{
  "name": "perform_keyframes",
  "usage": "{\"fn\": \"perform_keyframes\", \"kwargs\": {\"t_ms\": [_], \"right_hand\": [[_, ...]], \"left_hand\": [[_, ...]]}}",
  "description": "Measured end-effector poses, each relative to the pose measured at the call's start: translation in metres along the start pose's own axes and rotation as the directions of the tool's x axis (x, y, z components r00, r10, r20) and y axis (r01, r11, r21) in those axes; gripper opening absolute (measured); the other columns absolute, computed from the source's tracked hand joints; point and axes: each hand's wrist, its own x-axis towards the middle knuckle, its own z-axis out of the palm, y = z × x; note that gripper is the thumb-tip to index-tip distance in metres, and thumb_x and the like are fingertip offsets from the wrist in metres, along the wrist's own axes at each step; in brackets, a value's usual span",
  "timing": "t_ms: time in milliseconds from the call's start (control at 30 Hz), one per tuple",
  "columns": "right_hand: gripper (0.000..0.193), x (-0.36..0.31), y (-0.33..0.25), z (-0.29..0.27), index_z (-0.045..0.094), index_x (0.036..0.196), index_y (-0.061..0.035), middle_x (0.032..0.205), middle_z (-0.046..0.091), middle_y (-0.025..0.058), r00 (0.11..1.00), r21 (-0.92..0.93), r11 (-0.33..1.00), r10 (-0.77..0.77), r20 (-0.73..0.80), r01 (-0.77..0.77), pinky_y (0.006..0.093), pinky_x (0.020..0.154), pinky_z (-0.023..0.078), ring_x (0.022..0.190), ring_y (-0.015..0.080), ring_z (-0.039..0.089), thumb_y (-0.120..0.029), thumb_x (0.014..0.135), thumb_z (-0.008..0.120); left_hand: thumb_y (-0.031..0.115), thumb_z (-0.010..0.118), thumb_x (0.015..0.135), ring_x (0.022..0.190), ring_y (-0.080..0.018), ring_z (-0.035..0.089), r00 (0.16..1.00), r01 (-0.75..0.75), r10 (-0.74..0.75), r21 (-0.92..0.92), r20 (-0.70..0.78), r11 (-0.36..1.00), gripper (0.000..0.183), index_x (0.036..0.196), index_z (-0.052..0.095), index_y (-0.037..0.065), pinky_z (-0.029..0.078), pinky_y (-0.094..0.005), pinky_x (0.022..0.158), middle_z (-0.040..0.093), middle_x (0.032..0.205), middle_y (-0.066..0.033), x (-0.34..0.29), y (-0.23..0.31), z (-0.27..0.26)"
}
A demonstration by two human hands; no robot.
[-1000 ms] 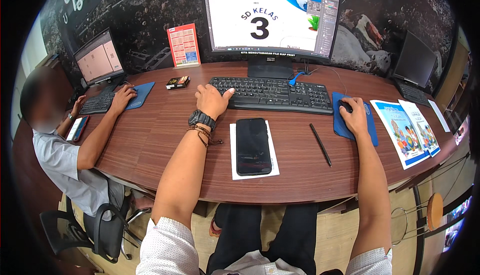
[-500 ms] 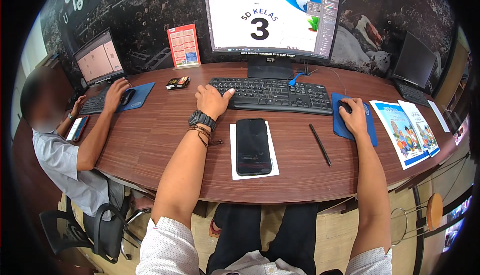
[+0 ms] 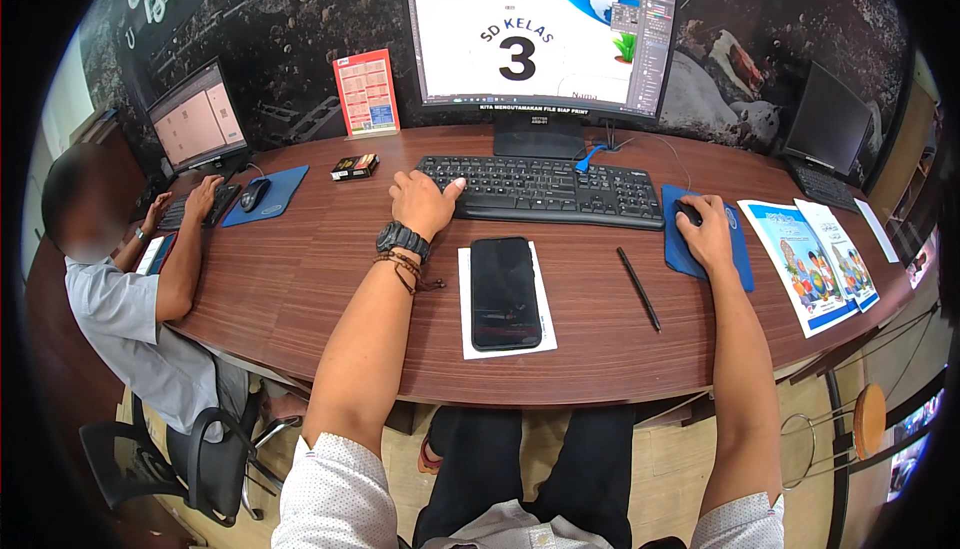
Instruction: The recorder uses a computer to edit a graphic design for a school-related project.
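Observation:
My left hand (image 3: 424,203) rests on the left end of a black keyboard (image 3: 550,189), thumb stretched out to the right and fingers curving over the corner keys. It grips nothing. On a blue mouse pad (image 3: 737,249), my right hand (image 3: 708,235) is wrapped round a black mouse (image 3: 686,215), mostly covered by the fingers. Beyond the keyboard stands a curved monitor (image 3: 450,39) showing a design with a large black numeral and a plant. Between my forearms lies a black phone (image 3: 505,294) on white paper (image 3: 548,334), with a black pen (image 3: 639,289) to its right.
Printed booklets (image 3: 800,264) lie right of the mouse pad, near another monitor (image 3: 828,119). A small dark box (image 3: 354,167) and a red calendar (image 3: 367,94) stand left of my monitor. At the left, a co-worker (image 3: 140,319) sits at a second computer (image 3: 197,117).
The co-worker's hand has left its mouse and moved left onto the keyboard there. My own hands stay in place, and my screen looks the same.

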Motion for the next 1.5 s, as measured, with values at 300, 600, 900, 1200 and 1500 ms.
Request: {"fn": "perform_keyframes", "kwargs": {"t_ms": [300,600,900,1200,1500], "right_hand": [[0.035,-0.002,-0.004,-0.002,0.07,0.114,-0.0085,0.123,0.056,0.0169,1.0,-0.022,1.0,0.009,-0.005,-0.009,0.043,0.098,0.047,0.114,0.037,0.057,-0.022,0.082,0.066],[0.035,0.0,0.0,0.001,0.07,0.113,-0.0081,0.122,0.056,0.0164,1.0,-0.027,1.0,-0.004,-0.001,0.004,0.0433,0.097,0.047,0.114,0.0365,0.057,-0.023,0.082,0.066],[0.035,0.0,-0.001,0.001,0.069,0.114,-0.0082,0.122,0.056,0.0165,1.0,-0.029,1.0,0.004,-0.008,-0.004,0.0432,0.097,0.047,0.113,0.0366,0.057,-0.023,0.082,0.066],[0.036,-0.002,-0.004,0.002,0.069,0.114,-0.0085,0.122,0.056,0.0158,1.0,-0.028,1.0,-0.003,-0.005,0.003,0.0427,0.097,0.047,0.113,0.0361,0.058,-0.022,0.081,0.066],[0.036,-0.001,-0.007,-0.002,0.069,0.114,-0.0085,0.123,0.056,0.0157,1.0,-0.033,0.999,0.019,0.01,-0.019,0.0429,0.098,0.046,0.115,0.0362,0.057,-0.022,0.081,0.066]], "left_hand": [[0.006,0.063,0.082,0.105,-0.046,0.057,0.995,-0.064,0.069,0.077,-0.067,0.995,0.03,0.107,0.058,-0.011,0.051,-0.0469,0.092,0.053,0.117,-0.0266,0.005,-0.009,0.01],[0.006,0.064,0.081,0.108,-0.0488,0.055,0.996,-0.046,0.052,0.081,-0.073,0.996,0.033,0.11,0.057,-0.009,0.051,-0.0511,0.092,0.051,0.12,-0.0278,0.008,-0.013,0.012],[0.007,0.062,0.084,0.11,-0.0484,0.054,0.999,-0.021,0.024,0.072,-0.042,0.997,0.034,0.116,0.058,-0.003,0.048,-0.0542,0.094,0.05,0.122,-0.0269,0.008,-0.011,0.013],[0.058,0.046,0.097,0.141,-0.0477,0.022,0.97,-0.238,0.236,0.048,0.055,0.97,0.052,0.125,0.065,0.019,0.012,-0.0678,0.111,0.034,0.147,-0.0273,0.0,0.015,0.02],[0.062,0.052,0.093,0.135,-0.0462,0.03,0.985,-0.174,0.173,0.02,0.018,0.985,0.068,0.132,0.057,0.006,0.021,-0.0644,0.109,0.036,0.143,-0.0296,0.0,-0.001,0.017]]}}
